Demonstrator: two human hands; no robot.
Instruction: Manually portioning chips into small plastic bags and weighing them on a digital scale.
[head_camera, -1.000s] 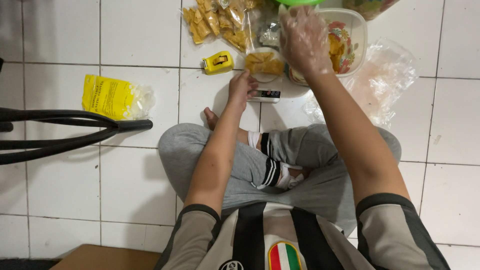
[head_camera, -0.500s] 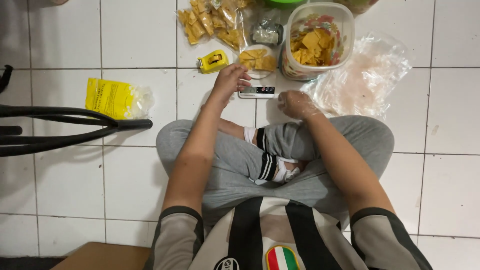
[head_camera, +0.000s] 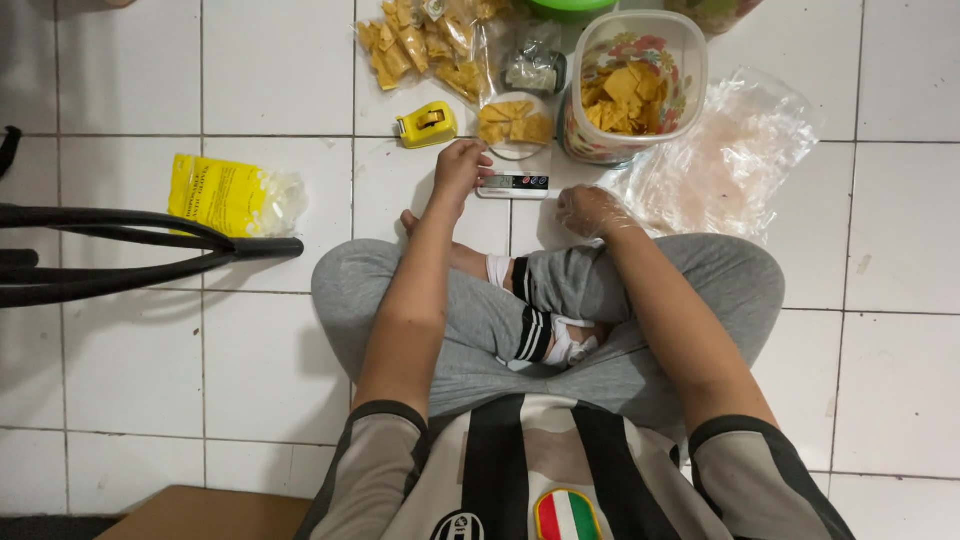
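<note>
Both hands (head_camera: 460, 168) forward, low (right (head_camera: 590, 210) gloved)

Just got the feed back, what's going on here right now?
A person sits cross-legged on a white tiled floor, weighing out yellow chips. The left hand rests at the edge of a small kitchen scale, which carries a clear bag of chips. The right hand, in a thin plastic glove, hovers low beside the scale, holding nothing. Just beyond it stands an open tub of chips, with a heap of empty plastic bags to its right and filled packets farther back.
</note>
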